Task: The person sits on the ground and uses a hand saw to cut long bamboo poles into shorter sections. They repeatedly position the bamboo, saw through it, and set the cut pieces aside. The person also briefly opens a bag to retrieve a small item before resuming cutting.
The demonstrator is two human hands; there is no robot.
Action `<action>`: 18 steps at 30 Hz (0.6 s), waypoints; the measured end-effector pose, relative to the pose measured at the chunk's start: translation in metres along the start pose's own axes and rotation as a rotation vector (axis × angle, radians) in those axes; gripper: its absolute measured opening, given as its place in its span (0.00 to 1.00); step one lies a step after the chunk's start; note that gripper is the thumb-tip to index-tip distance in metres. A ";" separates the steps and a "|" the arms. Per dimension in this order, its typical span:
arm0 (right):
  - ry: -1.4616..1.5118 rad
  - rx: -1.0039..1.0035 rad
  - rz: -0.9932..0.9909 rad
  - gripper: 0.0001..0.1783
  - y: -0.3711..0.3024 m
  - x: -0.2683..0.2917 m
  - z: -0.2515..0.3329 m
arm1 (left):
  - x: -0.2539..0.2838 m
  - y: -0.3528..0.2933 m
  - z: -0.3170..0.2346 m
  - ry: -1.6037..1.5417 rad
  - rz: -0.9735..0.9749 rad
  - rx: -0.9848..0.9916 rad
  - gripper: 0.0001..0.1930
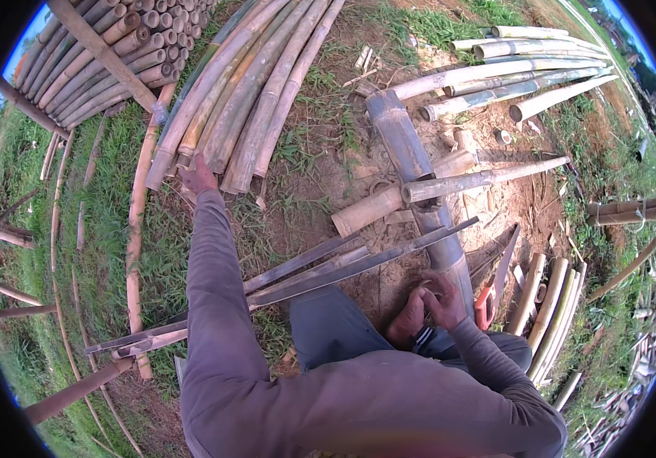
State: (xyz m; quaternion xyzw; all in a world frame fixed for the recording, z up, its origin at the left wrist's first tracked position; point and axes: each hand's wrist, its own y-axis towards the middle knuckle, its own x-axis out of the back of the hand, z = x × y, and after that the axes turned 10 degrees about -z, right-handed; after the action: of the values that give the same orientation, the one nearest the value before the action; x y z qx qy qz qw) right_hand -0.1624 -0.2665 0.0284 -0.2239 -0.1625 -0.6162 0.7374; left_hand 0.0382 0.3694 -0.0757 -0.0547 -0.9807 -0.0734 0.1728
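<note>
My left arm stretches forward to a row of long bamboo poles (267, 99) on the grass. At their near cut ends my left hand (199, 177) is closed on one bamboo pole; the pole's end is partly hidden by the fingers. My right hand (446, 301) is low in front of me, beside my bare foot (406, 320) and the thick grey bamboo log (450, 256). Its fingers are curled; what they hold, if anything, is hidden. A handsaw (486, 304) with an orange handle stands just right of this hand, blade pointing away.
Cut bamboo pieces (488, 179) lie across the log. More poles (526, 65) are at the far right, and short lengths (549, 301) lie near right. Long dark split strips (358, 267) cross before my legs. A stacked bamboo pile (122, 53) stands behind a wooden frame at far left.
</note>
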 end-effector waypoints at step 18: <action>-0.178 -0.330 -0.172 0.25 -0.145 0.040 -0.099 | 0.057 -0.350 -0.055 -0.273 1.183 0.001 0.22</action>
State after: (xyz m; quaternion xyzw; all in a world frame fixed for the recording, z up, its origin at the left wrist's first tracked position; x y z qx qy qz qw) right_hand -0.3008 -0.3726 -0.0157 -0.3804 -0.1423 -0.6730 0.6181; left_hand -0.0436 0.0215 -0.0488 -0.5994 -0.7972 0.0430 0.0571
